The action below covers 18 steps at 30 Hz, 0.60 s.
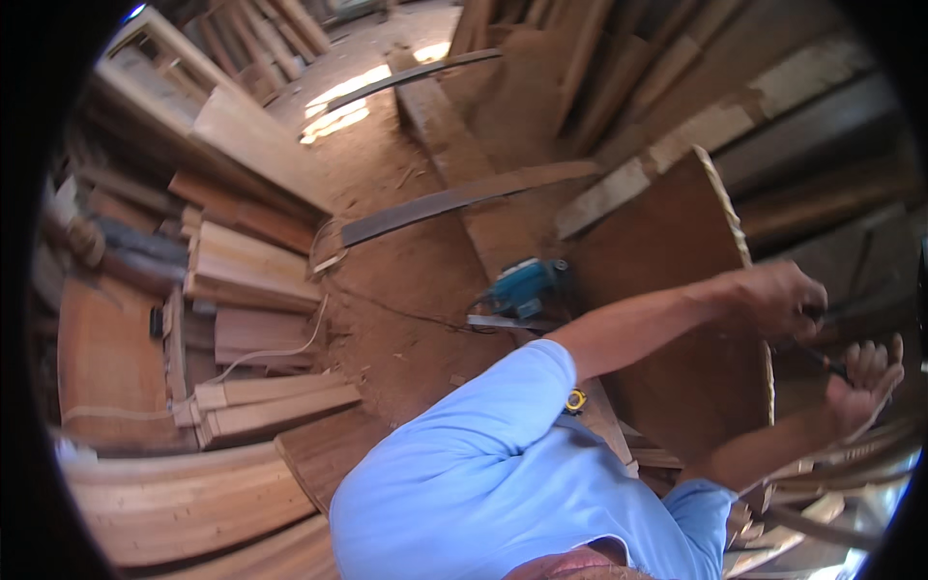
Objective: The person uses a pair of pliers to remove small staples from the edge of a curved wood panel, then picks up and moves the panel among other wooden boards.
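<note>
Both arms, in light blue sleeves, reach to the right across a wide brown wooden board [657, 242] with a pale, rough edge. My left hand [778, 298] is closed beyond that edge; a dark bit shows at its fingers, too blurred to name. Just below and to the right, my right hand [863, 385] has its fingers partly curled at a thin dark-handled tool [826, 362]. The tool slants from between the hands into the right palm, and its kind is unclear. A teal corded power tool [527, 288] with a metal base rests left of the board.
A yellow and black tape measure [576, 400] lies beside my torso. Two long curved wooden strips [454, 200] cross a plank [445, 135] on the dusty floor. Stacked timber [251, 266] lines the left side, and more boards [812, 145] lean at right. A cable [387, 311] trails over the floor.
</note>
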Each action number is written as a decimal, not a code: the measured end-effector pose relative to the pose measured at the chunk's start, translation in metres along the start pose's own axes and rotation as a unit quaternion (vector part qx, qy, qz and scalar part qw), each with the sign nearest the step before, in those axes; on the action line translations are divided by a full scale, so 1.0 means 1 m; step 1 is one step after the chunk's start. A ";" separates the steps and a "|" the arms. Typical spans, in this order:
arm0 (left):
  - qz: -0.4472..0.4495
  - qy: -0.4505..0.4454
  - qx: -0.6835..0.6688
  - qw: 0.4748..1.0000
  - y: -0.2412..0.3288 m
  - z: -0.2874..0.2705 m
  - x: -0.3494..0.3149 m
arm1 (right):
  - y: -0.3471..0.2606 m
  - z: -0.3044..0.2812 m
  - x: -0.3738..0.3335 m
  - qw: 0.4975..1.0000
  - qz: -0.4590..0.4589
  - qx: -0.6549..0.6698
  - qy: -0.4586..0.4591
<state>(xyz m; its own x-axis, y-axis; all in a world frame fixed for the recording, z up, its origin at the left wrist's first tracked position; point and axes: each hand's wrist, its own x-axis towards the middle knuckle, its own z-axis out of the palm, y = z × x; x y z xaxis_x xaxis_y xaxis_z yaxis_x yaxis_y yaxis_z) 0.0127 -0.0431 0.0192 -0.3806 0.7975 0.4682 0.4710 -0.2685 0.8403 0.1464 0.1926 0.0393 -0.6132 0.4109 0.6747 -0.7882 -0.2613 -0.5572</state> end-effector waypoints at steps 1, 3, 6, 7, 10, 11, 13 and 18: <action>-0.015 0.023 0.013 1.000 -0.006 -0.001 0.005 | 0.004 0.003 0.002 1.000 -0.018 0.002 -0.010; 0.079 0.063 -0.001 0.995 -0.046 0.003 0.022 | 0.017 0.027 0.001 0.999 -0.017 0.017 0.020; 0.039 0.046 -0.099 0.993 -0.055 -0.008 0.019 | 0.024 0.065 0.000 0.999 -0.012 0.007 0.039; 0.028 0.036 -0.093 0.995 -0.048 -0.008 0.020 | 0.020 0.063 0.000 1.000 -0.015 0.002 0.022; 0.014 0.004 -0.074 0.997 -0.038 -0.003 0.024 | 0.009 0.061 -0.007 0.998 -0.029 -0.034 0.051; 0.013 0.003 -0.069 0.998 -0.040 -0.002 0.024 | 0.011 0.061 -0.008 0.997 -0.028 -0.038 0.053; 0.011 0.005 -0.056 0.998 -0.042 -0.003 0.022 | 0.017 0.061 -0.008 0.997 -0.023 -0.043 0.054; 0.021 -0.012 -0.045 0.999 -0.042 0.002 0.025 | 0.016 0.063 -0.013 0.996 -0.003 -0.040 0.076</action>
<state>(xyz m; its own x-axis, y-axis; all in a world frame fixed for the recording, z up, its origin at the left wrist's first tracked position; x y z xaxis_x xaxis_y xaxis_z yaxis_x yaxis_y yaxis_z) -0.0153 -0.0104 -0.0052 -0.3418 0.7969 0.4982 0.4120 -0.3494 0.8415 0.1385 0.1282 0.0524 -0.5886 0.5419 0.5999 -0.7812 -0.1903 -0.5946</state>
